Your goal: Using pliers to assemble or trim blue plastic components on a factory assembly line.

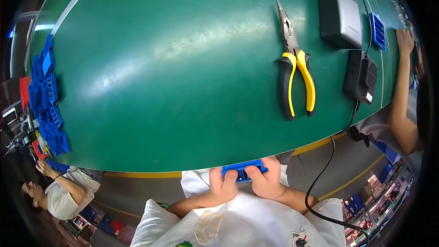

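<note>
Clearly left hand (222,187), right hand (268,180) hold blue part (243,165) (device (353,77): white label (369,96)).

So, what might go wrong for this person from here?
The left hand and right hand hold the blue plastic part at the near edge of the green table, so a slip could drop it off. The black cable hangs beside the right forearm; an arm movement might snag it.
</note>
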`<state>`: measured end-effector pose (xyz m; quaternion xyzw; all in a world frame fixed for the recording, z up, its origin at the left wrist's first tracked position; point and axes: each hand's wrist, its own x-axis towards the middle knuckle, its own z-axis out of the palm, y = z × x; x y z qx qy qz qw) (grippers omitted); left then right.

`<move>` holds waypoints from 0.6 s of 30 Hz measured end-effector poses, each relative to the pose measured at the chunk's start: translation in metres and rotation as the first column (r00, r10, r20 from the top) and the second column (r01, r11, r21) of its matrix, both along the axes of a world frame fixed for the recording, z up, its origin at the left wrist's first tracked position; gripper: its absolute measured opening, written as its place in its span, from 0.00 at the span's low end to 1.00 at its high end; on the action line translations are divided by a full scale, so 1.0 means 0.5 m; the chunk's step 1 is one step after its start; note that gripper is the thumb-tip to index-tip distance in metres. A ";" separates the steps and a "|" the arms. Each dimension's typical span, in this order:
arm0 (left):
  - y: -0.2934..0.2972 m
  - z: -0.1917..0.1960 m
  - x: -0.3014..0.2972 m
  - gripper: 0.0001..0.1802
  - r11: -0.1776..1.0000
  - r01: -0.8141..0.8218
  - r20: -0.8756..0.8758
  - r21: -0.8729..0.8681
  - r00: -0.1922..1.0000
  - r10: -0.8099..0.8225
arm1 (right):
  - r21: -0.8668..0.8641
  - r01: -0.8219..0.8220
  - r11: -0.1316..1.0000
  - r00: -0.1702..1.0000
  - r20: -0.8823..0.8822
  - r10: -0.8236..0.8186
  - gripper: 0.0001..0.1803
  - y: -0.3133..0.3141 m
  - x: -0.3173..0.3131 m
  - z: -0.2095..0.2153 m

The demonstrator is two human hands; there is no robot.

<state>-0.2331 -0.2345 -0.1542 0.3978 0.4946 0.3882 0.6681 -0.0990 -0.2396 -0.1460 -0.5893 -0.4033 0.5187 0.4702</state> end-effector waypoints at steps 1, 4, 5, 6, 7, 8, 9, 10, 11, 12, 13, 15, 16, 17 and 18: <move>0.001 0.010 -0.001 0.28 0.998 -0.003 0.020 -0.065 1.000 0.005 | -0.085 0.003 0.996 1.000 -0.025 -0.005 0.18 -0.002 -0.003 0.011; 0.008 0.031 -0.010 0.24 0.986 0.031 0.043 -0.162 0.999 -0.024 | -0.253 0.005 0.967 0.995 -0.100 -0.032 0.14 0.012 -0.003 0.052; 0.004 0.038 -0.010 0.24 0.987 0.020 0.039 -0.162 0.999 -0.014 | -0.329 0.004 0.944 0.987 -0.149 -0.056 0.12 0.018 -0.005 0.062; -0.003 0.046 -0.009 0.23 0.972 -0.006 0.034 -0.233 0.999 0.014 | -0.326 -0.007 0.945 0.987 -0.152 -0.045 0.12 0.019 -0.008 0.068; -0.002 0.047 -0.005 0.21 0.955 -0.025 0.037 -0.297 0.999 0.037 | -0.355 0.009 0.935 0.984 -0.164 -0.072 0.11 0.020 -0.010 0.070; 0.004 0.052 -0.002 0.18 0.944 -0.054 0.057 -0.325 0.995 0.077 | -0.381 0.025 0.924 0.980 -0.174 -0.098 0.09 0.021 -0.012 0.072; 0.009 0.050 0.001 0.18 0.949 -0.059 0.063 -0.311 0.995 0.083 | -0.355 0.056 0.933 0.986 -0.124 -0.107 0.09 0.018 -0.017 0.063; 0.009 0.048 0.005 0.18 0.954 -0.072 0.025 -0.290 0.996 0.083 | -0.341 0.052 0.938 0.988 -0.121 -0.099 0.09 0.017 -0.019 0.060; 0.009 0.047 0.008 0.17 0.960 -0.084 -0.012 -0.267 0.996 0.084 | -0.360 0.072 0.930 0.984 -0.126 -0.125 0.09 0.016 -0.021 0.059; 0.011 0.044 0.009 0.17 0.964 -0.086 -0.007 -0.250 0.996 0.088 | -0.377 0.092 0.922 0.980 -0.132 -0.152 0.09 0.014 -0.022 0.058; 0.013 0.040 0.007 0.17 0.969 -0.068 -0.022 -0.236 0.998 0.064 | -0.363 0.073 0.929 0.987 -0.109 -0.120 0.09 0.011 -0.021 0.050; 0.015 0.028 -0.005 0.13 0.965 -0.034 0.000 -0.260 0.999 0.036 | -0.331 0.027 0.943 0.985 -0.151 -0.081 0.08 0.015 -0.013 0.045; 0.027 0.025 -0.012 0.13 0.979 0.061 -0.006 -0.192 0.998 -0.063 | -0.314 0.038 0.949 0.985 -0.147 -0.088 0.08 0.019 -0.011 0.042; 0.040 0.023 -0.018 0.14 0.980 0.157 -0.020 -0.124 0.987 -0.161 | -0.208 0.044 0.977 0.994 -0.087 -0.064 0.08 0.021 -0.010 0.036; 0.046 0.021 -0.022 0.16 0.982 0.101 -0.016 -0.161 0.994 -0.105 | -0.101 0.045 0.994 0.999 -0.024 -0.047 0.08 0.019 -0.009 0.033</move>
